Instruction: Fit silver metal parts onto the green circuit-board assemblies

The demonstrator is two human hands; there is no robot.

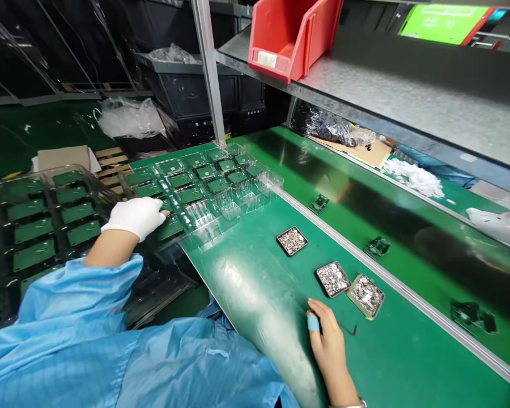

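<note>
My left hand (135, 217), in a white glove, reaches into a clear plastic tray (238, 207) of green circuit boards (190, 194) and its fingertips touch a board at the tray's near left. The fingers are curled together; what they grip is hidden. My right hand (328, 341), bare with a blue finger cot, rests on the green bench with fingers loosely curled, beside a small black hex key (349, 327). It holds nothing that I can see. Three small trays of tiny metal parts (292, 240) (332, 279) (366, 294) lie just beyond it.
A second tray of green boards (34, 226) sits at my left. A conveyor belt (408, 221) carries small dark fixtures (377, 247) at the right. Overhead is a metal shelf (386, 85) with a red bin (291, 34). Black crates and plastic bags stand behind.
</note>
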